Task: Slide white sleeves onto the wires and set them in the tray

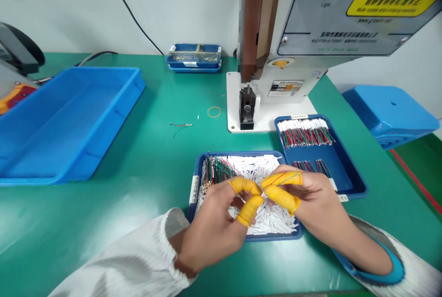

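A thin wire, with a red strand and a greyish one, lies slantwise across the yellow-covered index finger of the right hand; beside its tip shows a small slim white piece, mostly hidden by fingers. The left hand and the right are together, thumb and index of each pinched, the left on the white piece, the right on the wire, above a blue tray. That tray holds many loose white sleeves and a bundle of red, green and black wires. Just beyond to the right, a second tray carries rows of white-ended wires; behind stands a machine on the green bench
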{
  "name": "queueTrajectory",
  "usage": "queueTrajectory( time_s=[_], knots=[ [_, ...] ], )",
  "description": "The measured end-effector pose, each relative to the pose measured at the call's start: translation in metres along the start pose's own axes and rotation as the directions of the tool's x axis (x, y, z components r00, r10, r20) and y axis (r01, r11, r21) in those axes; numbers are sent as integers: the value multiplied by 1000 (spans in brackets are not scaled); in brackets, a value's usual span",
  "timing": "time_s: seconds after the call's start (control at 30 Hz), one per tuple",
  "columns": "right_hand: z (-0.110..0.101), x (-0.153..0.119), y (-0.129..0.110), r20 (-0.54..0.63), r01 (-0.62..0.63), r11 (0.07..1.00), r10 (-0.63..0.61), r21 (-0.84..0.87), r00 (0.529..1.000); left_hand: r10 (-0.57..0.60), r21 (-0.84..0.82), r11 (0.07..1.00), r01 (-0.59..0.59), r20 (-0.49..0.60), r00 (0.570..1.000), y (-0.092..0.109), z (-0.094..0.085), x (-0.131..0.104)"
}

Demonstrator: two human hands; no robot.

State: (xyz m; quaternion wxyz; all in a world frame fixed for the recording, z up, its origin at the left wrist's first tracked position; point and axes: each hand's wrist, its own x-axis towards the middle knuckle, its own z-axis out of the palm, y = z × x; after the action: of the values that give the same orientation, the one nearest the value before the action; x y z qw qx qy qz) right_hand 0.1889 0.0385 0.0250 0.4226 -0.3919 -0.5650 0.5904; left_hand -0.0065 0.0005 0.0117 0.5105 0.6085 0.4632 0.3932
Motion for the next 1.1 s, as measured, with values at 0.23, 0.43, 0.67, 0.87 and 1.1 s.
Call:
queueTrajectory(
  time_s=[0.23, 0.43, 0.67, 0.87, 1.1],
  knots=[
    [1, 0, 3, -105, -22, 998, 27, 54, 994, 301, 351, 896, -272, -32, 953, 5, -4, 4],
    [5, -3, 5, -91, -114, 981, 130, 155, 987, 502, 643, 613, -460, 133, 855, -10, -8, -2],
    [8, -4, 9, -1, -104, 980, 106, 171, 994, 479, 647, 601, -469, 179, 860, -8, -11, -3],
    [12, -5, 10, 38, -79, 979, 73, 190, 997, 435, 501, 756, -421, 97, 895, 3, -12, -1],
    [10, -9, 8, -102, 57, 994, -47, 94, 994, 419, 426, 809, -406, 68, 905, 12, -9, -3]
  ],
)
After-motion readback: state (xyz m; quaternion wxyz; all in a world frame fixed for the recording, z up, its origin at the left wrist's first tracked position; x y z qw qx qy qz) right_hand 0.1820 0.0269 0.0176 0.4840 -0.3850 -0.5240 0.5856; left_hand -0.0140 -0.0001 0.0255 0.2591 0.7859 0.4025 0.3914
